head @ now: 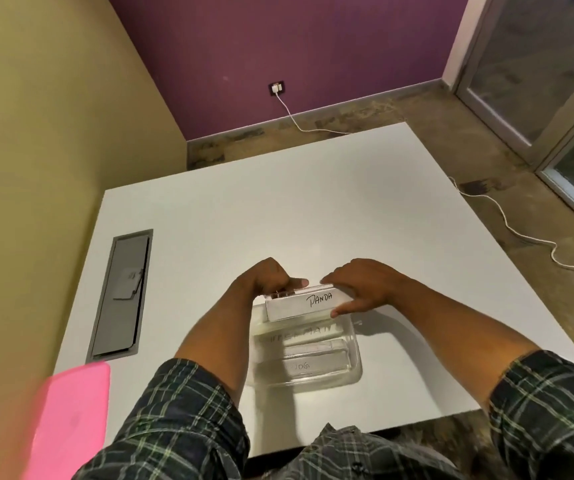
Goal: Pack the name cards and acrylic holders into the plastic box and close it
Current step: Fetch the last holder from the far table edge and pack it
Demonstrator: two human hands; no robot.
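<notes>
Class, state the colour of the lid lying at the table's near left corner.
Pink lid, seen in the head view.

The plastic box [304, 355] sits on the desk [278, 209] straight before me. My left hand [271, 277] and right hand [365, 287] hold the "PANDA" card holder [304, 303] over its far end. Inside lie what seem two more holders [308, 355]. The lid [71, 420] lies at my near left, the cable hatch [119, 294] behind it.

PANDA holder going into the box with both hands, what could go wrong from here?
1. The PANDA holder sits over the far rim of the plastic box; it may catch there.
2. Holders already inside crowd the space, so it may ride high and block the pink lid.
</notes>
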